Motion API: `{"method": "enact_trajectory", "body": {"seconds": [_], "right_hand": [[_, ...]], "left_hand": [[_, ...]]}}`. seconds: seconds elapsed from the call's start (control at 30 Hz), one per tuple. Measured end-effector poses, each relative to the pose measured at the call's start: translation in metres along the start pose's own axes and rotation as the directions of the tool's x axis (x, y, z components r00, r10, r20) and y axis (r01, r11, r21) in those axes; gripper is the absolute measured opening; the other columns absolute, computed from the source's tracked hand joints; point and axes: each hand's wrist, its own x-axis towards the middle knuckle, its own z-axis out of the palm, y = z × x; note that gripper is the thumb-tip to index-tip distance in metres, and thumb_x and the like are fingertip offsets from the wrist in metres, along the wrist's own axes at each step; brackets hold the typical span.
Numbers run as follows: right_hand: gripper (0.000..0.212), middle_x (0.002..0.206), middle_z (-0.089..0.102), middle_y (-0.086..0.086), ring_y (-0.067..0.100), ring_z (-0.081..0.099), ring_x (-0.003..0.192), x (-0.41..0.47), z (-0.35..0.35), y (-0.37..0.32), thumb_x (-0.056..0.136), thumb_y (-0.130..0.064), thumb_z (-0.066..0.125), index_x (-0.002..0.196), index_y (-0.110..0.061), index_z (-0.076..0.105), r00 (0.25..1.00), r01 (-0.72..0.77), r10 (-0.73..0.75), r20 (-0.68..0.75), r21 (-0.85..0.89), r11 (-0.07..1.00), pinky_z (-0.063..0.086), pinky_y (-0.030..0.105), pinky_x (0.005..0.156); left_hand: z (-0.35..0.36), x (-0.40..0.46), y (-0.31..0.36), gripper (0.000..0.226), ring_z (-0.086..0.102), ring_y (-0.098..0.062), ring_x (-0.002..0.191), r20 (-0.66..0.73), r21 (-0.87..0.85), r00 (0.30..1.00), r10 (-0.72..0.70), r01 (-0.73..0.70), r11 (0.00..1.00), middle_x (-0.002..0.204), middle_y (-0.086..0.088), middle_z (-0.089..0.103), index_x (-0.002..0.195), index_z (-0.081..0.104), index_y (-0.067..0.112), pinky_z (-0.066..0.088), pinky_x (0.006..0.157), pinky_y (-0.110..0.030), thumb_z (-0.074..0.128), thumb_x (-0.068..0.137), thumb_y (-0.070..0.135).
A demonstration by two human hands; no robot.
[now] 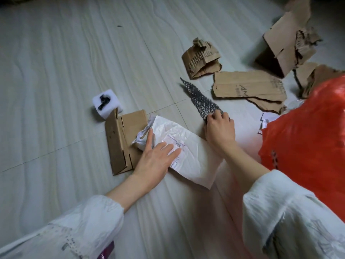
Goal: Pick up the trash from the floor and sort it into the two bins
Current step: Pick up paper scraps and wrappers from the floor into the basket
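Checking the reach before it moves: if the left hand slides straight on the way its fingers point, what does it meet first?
The left hand points up and right across the white mailer bag; beyond its edge it would likely meet the black bubble wrap, though depth is unclear.

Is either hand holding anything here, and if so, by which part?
The right hand grips the dark bubble wrap piece at its wide near end. The left hand holds nothing; its straight fingers rest on the white mailer bag.
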Motion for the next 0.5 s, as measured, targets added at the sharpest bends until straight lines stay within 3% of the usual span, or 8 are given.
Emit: {"method": "enact_trajectory", "body": {"seconds": [0.17, 0.3, 0.43, 0.5], "right_hand": [[0.024, 0.115, 0.049, 0.018, 0.036, 0.047, 0.106, -0.018, -0.010, -0.004, 0.086, -0.004, 0.043, 0.106, 0.001, 0.056, 0.997, -0.043, 0.040, 0.066, 0.038, 0.998, 0.038, 0.041, 0.084], [0.024, 0.113, 0.054, 0.014, 0.033, 0.047, 0.108, -0.029, -0.011, -0.007, 0.085, -0.002, 0.043, 0.102, -0.003, 0.059, 0.997, -0.041, 0.042, 0.064, -0.020, 0.999, 0.034, 0.038, 0.079], [0.023, 0.110, 0.058, 0.014, 0.034, 0.051, 0.104, -0.039, -0.014, -0.008, 0.084, -0.003, 0.043, 0.100, -0.005, 0.060, 0.996, -0.071, 0.070, 0.051, 0.007, 0.997, 0.035, 0.038, 0.081], [0.022, 0.110, 0.057, 0.016, 0.036, 0.052, 0.102, -0.041, -0.027, -0.013, 0.085, -0.006, 0.045, 0.103, -0.003, 0.057, 0.995, -0.102, 0.103, 0.001, 0.095, 0.990, 0.034, 0.037, 0.075]], "left_hand": [[0.000, -0.003, 0.001, 0.063, 0.066, -0.022, 0.076, -0.009, -0.053, 1.000, 0.030, -0.030, 0.998, 0.088, -0.004, 0.068, 0.103, 0.070, 0.014, 0.035, 0.097, -0.062, 0.079, 0.040, 0.008], [0.000, -0.011, 0.010, 0.062, 0.068, -0.025, 0.086, -0.020, -0.064, 0.999, 0.032, -0.033, 0.997, 0.096, -0.007, 0.070, 0.105, 0.070, 0.012, 0.045, 0.097, -0.051, 0.080, 0.044, 0.003], [-0.004, -0.017, 0.013, 0.040, 0.068, -0.027, 0.093, -0.161, -0.072, 0.986, 0.044, -0.056, 0.996, 0.102, -0.008, 0.070, 0.104, 0.069, 0.010, 0.030, 0.103, -0.043, 0.055, 0.068, -0.002], [-0.009, -0.017, 0.011, 0.044, 0.068, -0.026, 0.094, -0.180, -0.099, 0.984, 0.002, -0.020, 0.995, 0.103, -0.008, 0.071, 0.104, 0.069, 0.009, 0.030, 0.104, -0.042, 0.039, 0.073, -0.002]]}}
